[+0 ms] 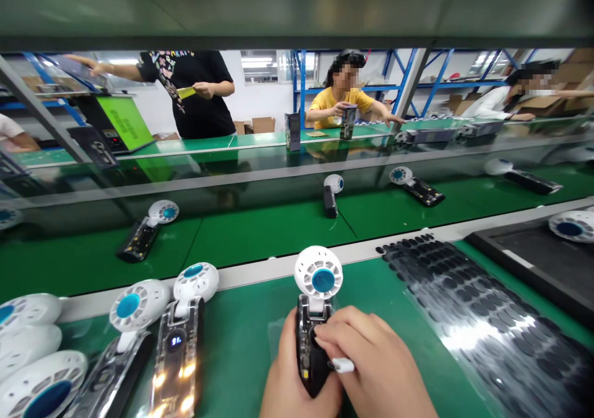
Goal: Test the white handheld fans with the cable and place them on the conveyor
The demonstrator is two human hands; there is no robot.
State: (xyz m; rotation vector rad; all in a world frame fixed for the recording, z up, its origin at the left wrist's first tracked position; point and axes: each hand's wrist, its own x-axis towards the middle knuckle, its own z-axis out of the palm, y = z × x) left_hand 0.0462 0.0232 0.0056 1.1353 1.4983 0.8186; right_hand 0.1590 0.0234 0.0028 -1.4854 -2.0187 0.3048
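My left hand [288, 378] is wrapped round the dark handle of a small handheld fan [315, 306] with a white round head and a blue centre, held upright on the green mat. My right hand [371, 362] lies over the handle from the right. Its fingers press on the handle's front and pinch a small white piece [342, 365]. To the left lie two more fans [185, 337] of the same kind with clear handles, one showing a lit display.
A sheet of several black oval stickers [477, 313] lies to the right, with a black tray [533, 263] beyond it. More fans [145, 232] ride the green conveyor belt [260, 229]. Other people [341, 99] stand across the line. White fan heads [32, 343] crowd the left edge.
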